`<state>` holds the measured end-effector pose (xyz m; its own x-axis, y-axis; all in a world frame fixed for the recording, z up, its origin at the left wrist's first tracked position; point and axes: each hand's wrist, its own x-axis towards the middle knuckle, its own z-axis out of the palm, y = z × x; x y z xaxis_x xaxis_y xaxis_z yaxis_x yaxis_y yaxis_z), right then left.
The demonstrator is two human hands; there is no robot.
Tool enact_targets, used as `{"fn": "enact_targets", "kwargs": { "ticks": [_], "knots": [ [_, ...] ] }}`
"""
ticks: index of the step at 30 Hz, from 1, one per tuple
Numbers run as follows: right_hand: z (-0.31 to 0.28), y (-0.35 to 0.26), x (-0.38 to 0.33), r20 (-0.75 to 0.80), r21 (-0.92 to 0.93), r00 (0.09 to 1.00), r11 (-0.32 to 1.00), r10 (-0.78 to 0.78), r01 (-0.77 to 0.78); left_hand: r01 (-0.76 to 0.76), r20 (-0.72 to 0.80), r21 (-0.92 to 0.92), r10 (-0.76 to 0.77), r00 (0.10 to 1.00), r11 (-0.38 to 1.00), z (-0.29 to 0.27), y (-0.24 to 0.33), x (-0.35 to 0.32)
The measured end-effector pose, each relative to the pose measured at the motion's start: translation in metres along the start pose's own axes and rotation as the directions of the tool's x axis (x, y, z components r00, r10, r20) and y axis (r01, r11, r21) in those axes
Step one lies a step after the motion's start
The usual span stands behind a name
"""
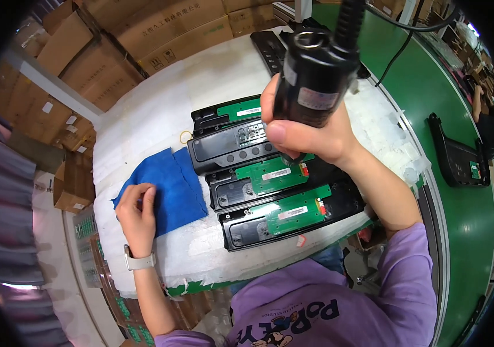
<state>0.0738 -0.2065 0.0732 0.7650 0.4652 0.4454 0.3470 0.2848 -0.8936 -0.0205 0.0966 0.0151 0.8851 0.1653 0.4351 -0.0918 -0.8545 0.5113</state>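
Observation:
My right hand (322, 136) is wrapped round a black electric screwdriver (310, 75), held upright over the row of housings. Its tip is hidden behind the hand. Under it lies a black panel (229, 149) with round buttons, face up. Black plastic housings with green circuit boards flank it: one board (238, 110) beyond, another board (270, 174) just nearer, and the nearest board (296, 213) closest to me. At the left, my left hand (137, 217) rests on a blue cloth (169, 194), fingers curled and thumb against them. Whatever those fingers may hold is hidden.
White padding (143, 133) covers the worktable. A yellow ring (185, 137) lies beside the panels. Another black panel (268, 51) is at the far end. Cardboard boxes (172, 29) stand behind. On the right, a green conveyor (420, 110) carries a black housing (458, 151); a person (490, 124) sits beyond.

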Motion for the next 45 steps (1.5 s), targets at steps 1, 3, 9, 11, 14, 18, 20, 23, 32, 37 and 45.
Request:
{"fn": "enact_targets", "kwargs": {
  "ticks": [1, 3, 9, 11, 14, 18, 20, 23, 32, 37, 45],
  "knots": [
    [0.000, -0.005, -0.003, 0.005, 0.060, 1.000, 0.998, 0.026, -0.026, 0.005, 0.041, -0.067, -0.002, 0.999, 0.998, 0.001, 0.007, -0.001],
    [-0.005, -0.009, -0.006, 0.024, 0.192, 0.998, 0.980, -0.060, 0.054, 0.073, 0.191, -0.401, 0.005, 0.982, 0.913, 0.014, 0.022, -0.003],
    [-0.010, -0.021, -0.009, 0.029, 0.598, 0.944, 0.763, -0.328, 0.247, 0.285, 0.514, -0.674, 0.156, 0.844, 0.681, 0.043, 0.084, -0.007],
    [-0.009, -0.020, -0.010, 0.021, 0.600, 0.942, 0.758, -0.335, 0.256, 0.374, 0.564, -0.713, 0.167, 0.809, 0.593, 0.047, 0.094, -0.006],
    [-0.009, -0.017, -0.011, 0.003, 0.582, 0.943, 0.767, -0.332, 0.269, 0.395, 0.580, -0.712, 0.168, 0.797, 0.581, 0.050, 0.098, -0.005],
    [-0.002, -0.016, -0.012, -0.112, 0.623, 0.952, 0.726, -0.286, 0.292, 0.373, 0.541, -0.734, 0.155, 0.827, 0.568, 0.056, 0.099, -0.008],
    [-0.003, -0.016, -0.014, -0.015, 0.533, 0.973, 0.822, -0.230, 0.202, 0.338, 0.549, -0.698, 0.167, 0.819, 0.632, 0.057, 0.098, -0.009],
    [0.005, -0.022, -0.015, -0.078, 0.472, 0.988, 0.868, -0.134, 0.155, 0.228, 0.514, -0.643, 0.191, 0.836, 0.731, 0.057, 0.098, -0.010],
    [0.013, -0.021, -0.015, -0.244, 0.568, 0.968, 0.800, -0.063, 0.195, 0.268, 0.492, -0.657, 0.132, 0.860, 0.704, 0.061, 0.095, -0.017],
    [0.016, -0.022, -0.015, -0.278, 0.517, 0.960, 0.834, -0.046, 0.190, 0.236, 0.456, -0.653, 0.125, 0.881, 0.720, 0.062, 0.093, -0.019],
    [0.018, -0.019, -0.017, -0.256, 0.537, 0.966, 0.827, -0.029, 0.167, 0.124, 0.429, -0.605, 0.191, 0.883, 0.786, 0.060, 0.095, -0.020]
  ]
}}
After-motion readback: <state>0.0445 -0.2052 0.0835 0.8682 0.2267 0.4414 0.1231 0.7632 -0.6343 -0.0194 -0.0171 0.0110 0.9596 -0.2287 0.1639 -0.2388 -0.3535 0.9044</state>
